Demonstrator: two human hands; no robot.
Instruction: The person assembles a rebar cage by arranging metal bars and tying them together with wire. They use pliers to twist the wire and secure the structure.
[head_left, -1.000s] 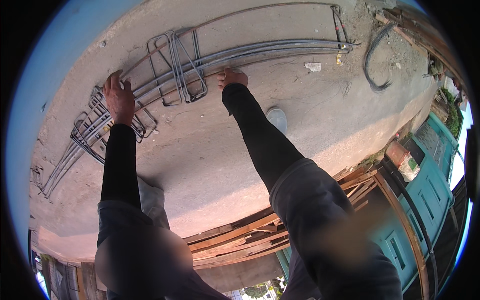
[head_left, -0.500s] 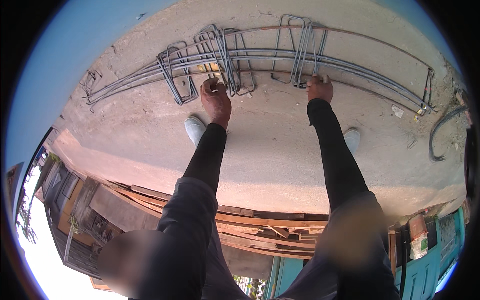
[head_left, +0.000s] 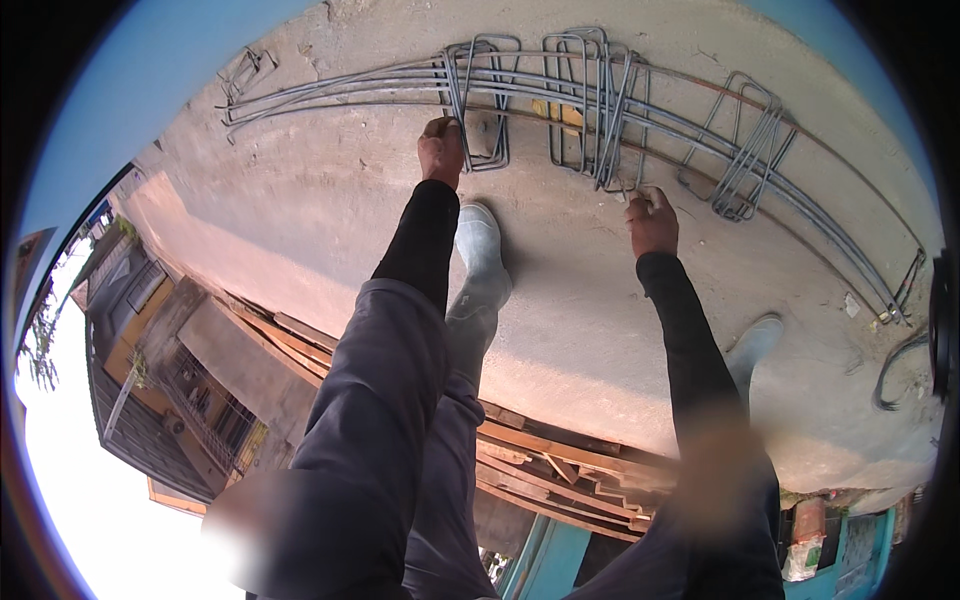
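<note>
– Where do the bars (head_left: 822,206) and rings lie?
– On the ground (head_left: 590,285), in front of the boots. The left rings (head_left: 457,100), middle rings (head_left: 605,110) and right rings (head_left: 748,160) lie across the bars; if every ring goes around them, I cannot tell.
– And the grip?
– The left hand (head_left: 441,152) has curled fingers at the lower left corner of the left rings. If they close on the wire, I cannot tell. The right hand (head_left: 653,222) is half curled, with a narrow gap, just beside the lower ends of the middle rings; I cannot see if it pinches a wire.
– How to handle them well?
– In my judgement, take the wire near a corner, keep the rings upright, and mind fingertips between wire and bar.
</note>
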